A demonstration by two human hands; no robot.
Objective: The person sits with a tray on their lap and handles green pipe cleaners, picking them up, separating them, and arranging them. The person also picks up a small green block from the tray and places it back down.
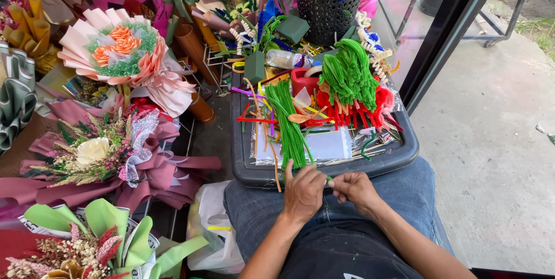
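Dark tray (399, 154) of craft stems rested on a seated person's lap, bouquets crowding the floor alongside.
Left hand (302, 191) and right hand (354, 188) both pinched a thin green pipe cleaner (329, 179) between them.

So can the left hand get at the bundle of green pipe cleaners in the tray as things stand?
Probably yes. The left hand sits at the tray's near rim, and the green pipe cleaner bundle lies uncovered just beyond it. Both hands pinch a small green piece, though.

Flower-craft shop stall, wrapped bouquets (124, 53) crowding the floor, tray (404, 154) of pipe cleaners (347, 76), pavement alongside
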